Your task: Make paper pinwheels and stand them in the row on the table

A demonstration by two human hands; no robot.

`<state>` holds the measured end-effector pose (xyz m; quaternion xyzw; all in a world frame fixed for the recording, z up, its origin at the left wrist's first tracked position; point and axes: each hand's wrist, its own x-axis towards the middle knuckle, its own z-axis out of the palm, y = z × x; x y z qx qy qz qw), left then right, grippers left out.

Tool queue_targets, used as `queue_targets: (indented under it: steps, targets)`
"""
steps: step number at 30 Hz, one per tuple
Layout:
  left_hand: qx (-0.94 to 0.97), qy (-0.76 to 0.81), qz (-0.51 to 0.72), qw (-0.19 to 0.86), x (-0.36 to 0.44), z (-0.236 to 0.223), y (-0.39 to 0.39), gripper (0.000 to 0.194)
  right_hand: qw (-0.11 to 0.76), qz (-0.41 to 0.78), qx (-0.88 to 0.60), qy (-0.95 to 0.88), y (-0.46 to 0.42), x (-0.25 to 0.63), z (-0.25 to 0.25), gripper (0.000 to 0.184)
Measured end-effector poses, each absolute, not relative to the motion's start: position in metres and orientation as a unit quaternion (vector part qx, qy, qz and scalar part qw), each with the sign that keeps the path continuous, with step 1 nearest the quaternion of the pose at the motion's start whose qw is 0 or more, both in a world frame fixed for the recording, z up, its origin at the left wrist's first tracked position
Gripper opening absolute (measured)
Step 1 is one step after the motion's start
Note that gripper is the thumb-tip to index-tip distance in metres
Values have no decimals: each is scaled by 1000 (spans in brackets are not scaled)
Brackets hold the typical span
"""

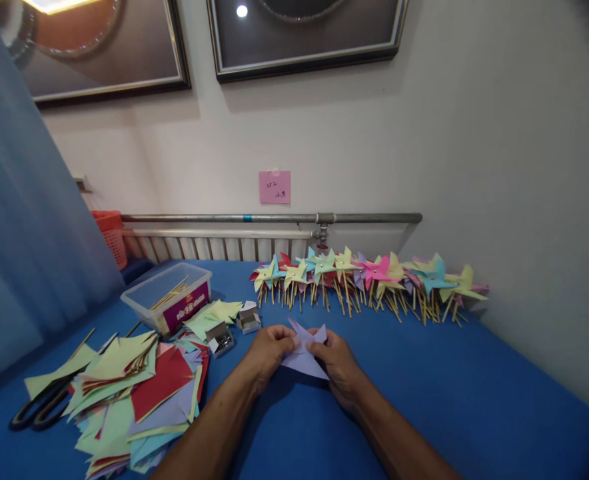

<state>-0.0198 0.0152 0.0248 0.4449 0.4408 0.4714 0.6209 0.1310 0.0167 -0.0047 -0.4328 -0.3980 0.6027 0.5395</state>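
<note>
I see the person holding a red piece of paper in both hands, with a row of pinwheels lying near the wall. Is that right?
Not quite: the colour is wrong. The head view shows pale purple paper, not red. The left hand and right hand do both hold it, and the row of pinwheels does lie near the wall.

The blue table cover [424, 380] looks like matt cloth; along its far edge, pinwheels [376, 270] of matt paper on bare wooden sticks [427, 307]; the pipe [184, 219] beyond is dull metal. Near the far left corner, the box [143, 308] is clear, glossy plastic; the lilac sheet [305, 361] is matt paper.
</note>
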Motion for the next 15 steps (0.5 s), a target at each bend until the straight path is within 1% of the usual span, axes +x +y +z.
queue_targets:
  steps: [5, 11, 15]
  targets:
    - [472, 410, 464, 628, -28, 27, 19, 36, 520, 645, -403, -389, 10, 136, 8, 26]
    - [499, 398, 455, 620, -32, 28, 21, 37, 520, 648, -420, -366, 9, 138, 10, 26]
    - [499, 383, 449, 635, -32, 32, 18, 36, 515, 647, -424, -370, 11, 139, 6, 25]
